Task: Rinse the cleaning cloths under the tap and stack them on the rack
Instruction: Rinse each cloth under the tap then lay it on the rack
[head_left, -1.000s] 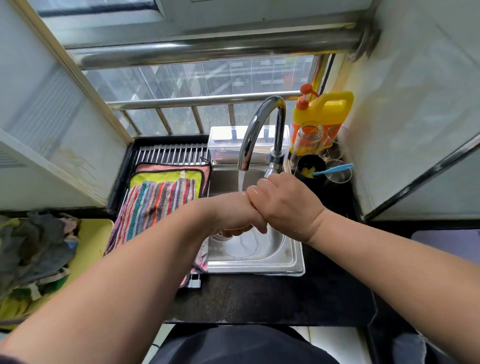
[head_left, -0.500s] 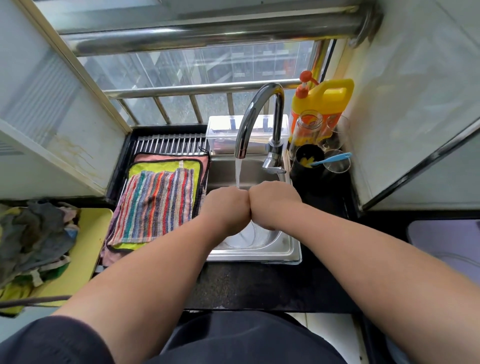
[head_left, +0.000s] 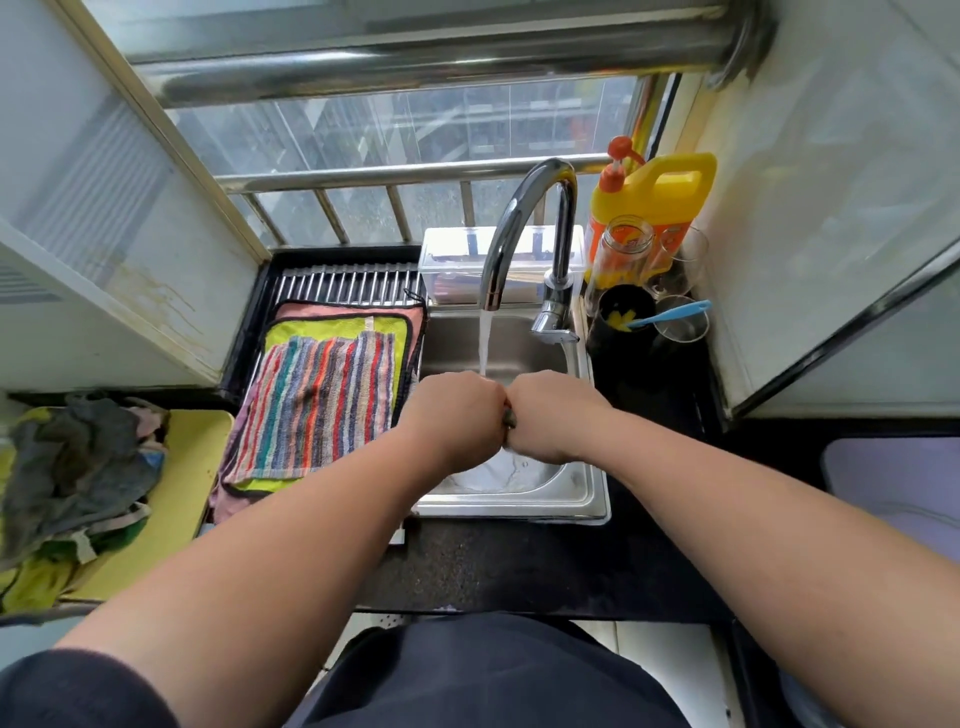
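My left hand (head_left: 457, 415) and my right hand (head_left: 550, 415) are clenched fist against fist over the steel sink (head_left: 592, 499). Between them they grip a dark cloth (head_left: 509, 418), of which only a sliver shows. Water runs from the chrome tap (head_left: 519, 218) just behind my knuckles. On the rack (head_left: 343, 283) to the left lies a striped cloth (head_left: 317, 405) on top of a yellow-green cloth (head_left: 280, 338) and a pink cloth (head_left: 332, 312). A heap of crumpled cloths (head_left: 72, 467) sits on a yellow tray (head_left: 182, 483) at far left.
Behind the sink stands a clear plastic box (head_left: 452, 260). A yellow detergent jug (head_left: 654, 202), a jar, glasses and a black cup with a blue brush (head_left: 665, 314) crowd the right corner. The window rail and wall hem in the back; the black counter (head_left: 519, 566) runs along the front.
My hands have drawn level, fist to fist, from overlapping a second ago, and sit slightly lower in the sink. The view has tilted down a little. Water keeps running.
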